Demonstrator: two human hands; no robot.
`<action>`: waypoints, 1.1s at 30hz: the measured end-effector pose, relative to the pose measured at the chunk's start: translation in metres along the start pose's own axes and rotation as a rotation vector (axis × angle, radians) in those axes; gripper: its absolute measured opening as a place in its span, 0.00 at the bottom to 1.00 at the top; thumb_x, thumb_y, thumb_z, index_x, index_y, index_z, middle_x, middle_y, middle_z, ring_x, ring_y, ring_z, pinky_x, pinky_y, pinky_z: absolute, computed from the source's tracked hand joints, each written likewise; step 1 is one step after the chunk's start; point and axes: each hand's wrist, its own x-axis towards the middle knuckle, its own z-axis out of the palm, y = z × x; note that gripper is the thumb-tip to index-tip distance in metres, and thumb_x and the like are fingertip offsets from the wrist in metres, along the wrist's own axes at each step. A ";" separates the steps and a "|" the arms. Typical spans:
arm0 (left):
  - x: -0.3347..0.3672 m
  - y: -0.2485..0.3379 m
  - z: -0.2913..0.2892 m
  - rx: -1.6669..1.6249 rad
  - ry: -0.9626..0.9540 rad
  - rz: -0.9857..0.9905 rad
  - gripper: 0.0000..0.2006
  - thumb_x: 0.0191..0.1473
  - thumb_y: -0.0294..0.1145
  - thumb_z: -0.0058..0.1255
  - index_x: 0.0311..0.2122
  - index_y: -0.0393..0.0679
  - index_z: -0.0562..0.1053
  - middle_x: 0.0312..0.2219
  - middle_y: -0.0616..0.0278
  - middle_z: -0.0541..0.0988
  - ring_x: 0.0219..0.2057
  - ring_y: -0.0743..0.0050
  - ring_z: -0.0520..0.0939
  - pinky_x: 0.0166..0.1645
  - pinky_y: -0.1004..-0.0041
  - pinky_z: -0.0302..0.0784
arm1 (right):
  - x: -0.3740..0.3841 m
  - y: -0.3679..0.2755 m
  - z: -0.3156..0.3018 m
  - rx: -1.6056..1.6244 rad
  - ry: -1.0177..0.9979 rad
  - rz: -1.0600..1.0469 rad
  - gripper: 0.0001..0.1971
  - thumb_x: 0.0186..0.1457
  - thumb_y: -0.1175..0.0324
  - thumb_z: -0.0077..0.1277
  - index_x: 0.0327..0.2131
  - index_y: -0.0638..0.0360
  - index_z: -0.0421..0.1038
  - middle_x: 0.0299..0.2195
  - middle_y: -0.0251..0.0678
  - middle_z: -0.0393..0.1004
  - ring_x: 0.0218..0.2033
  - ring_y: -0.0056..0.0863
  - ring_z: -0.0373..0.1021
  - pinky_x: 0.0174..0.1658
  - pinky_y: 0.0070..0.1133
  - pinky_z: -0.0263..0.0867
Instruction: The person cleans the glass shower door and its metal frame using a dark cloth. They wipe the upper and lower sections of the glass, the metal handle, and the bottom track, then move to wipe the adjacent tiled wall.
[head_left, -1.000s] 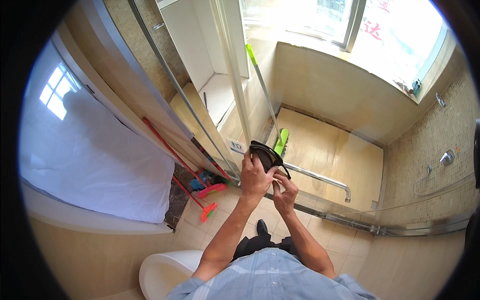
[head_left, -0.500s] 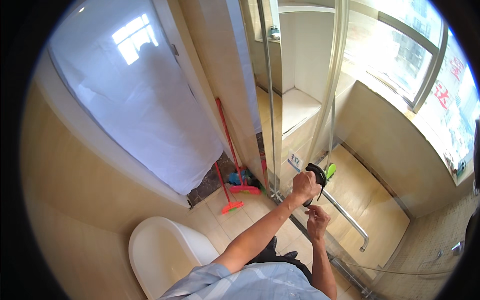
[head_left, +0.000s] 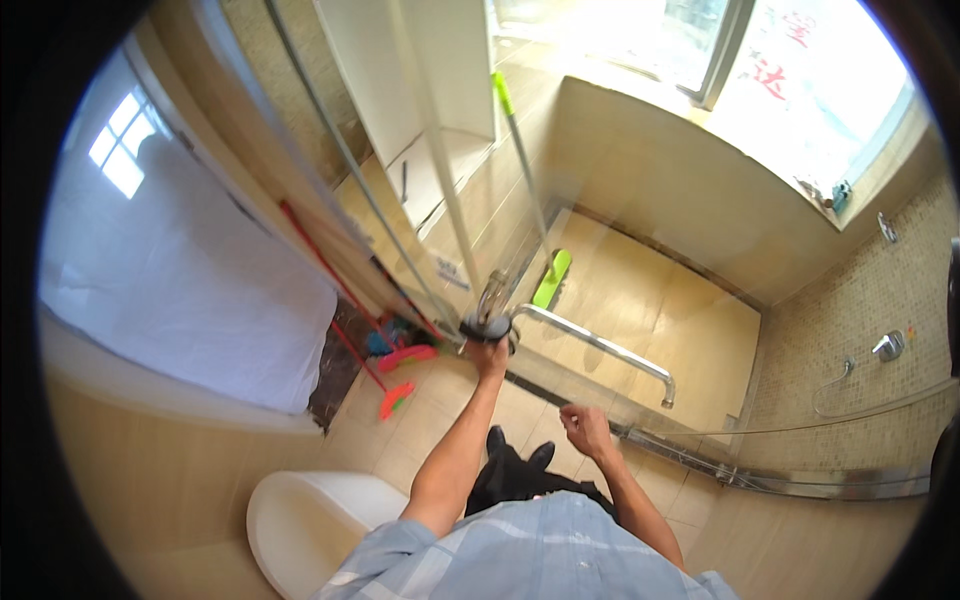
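Note:
My left hand [head_left: 487, 357] reaches out with its fingers wrapped round a black, rounded thing [head_left: 485, 328], close to the edge of the glass shower door and its chrome bar handle [head_left: 600, 343]. What exactly the black thing is, I cannot make out. Nearer to me, on the right, my right hand [head_left: 588, 430] hangs in front of the glass above the tiled floor. Its fingers are curled together; whatever they hold, if anything, is hidden or too small to name.
Beyond the glass stands a green broom [head_left: 552, 280]. A red broom [head_left: 397, 400] and a pink broom [head_left: 408, 357] lean at the left, by a white sheet [head_left: 200, 270]. A white tub-shaped fixture [head_left: 290, 520] is at lower left. A metal floor track [head_left: 690, 460] runs along the shower.
The view has swung to the right. My left hand has moved away from the right one, carrying the black thing along the glass. My right hand has drawn back and down.

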 end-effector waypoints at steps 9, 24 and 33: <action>-0.030 -0.050 0.020 -0.142 -0.063 -0.189 0.15 0.54 0.33 0.58 0.45 0.39 0.73 0.40 0.58 0.78 0.44 0.66 0.77 0.52 0.66 0.71 | -0.030 0.035 -0.007 -0.099 -0.038 0.123 0.13 0.52 0.67 0.52 0.39 0.60 0.79 0.35 0.44 0.81 0.37 0.44 0.78 0.44 0.33 0.73; -0.122 -0.082 -0.050 -0.055 -0.811 -0.936 0.16 0.39 0.25 0.63 0.38 0.42 0.78 0.33 0.60 0.83 0.33 0.63 0.83 0.38 0.65 0.78 | 0.019 0.006 0.055 0.390 0.005 0.295 0.34 0.52 0.58 0.62 0.59 0.64 0.64 0.45 0.53 0.77 0.47 0.40 0.75 0.48 0.31 0.71; -0.032 0.022 -0.060 -0.559 -0.961 -1.126 0.48 0.38 0.21 0.67 0.65 0.41 0.54 0.53 0.48 0.72 0.52 0.62 0.76 0.53 0.64 0.75 | 0.065 -0.020 0.099 1.023 0.254 0.533 0.09 0.54 0.69 0.62 0.35 0.64 0.77 0.25 0.31 0.77 0.25 0.17 0.71 0.29 0.19 0.68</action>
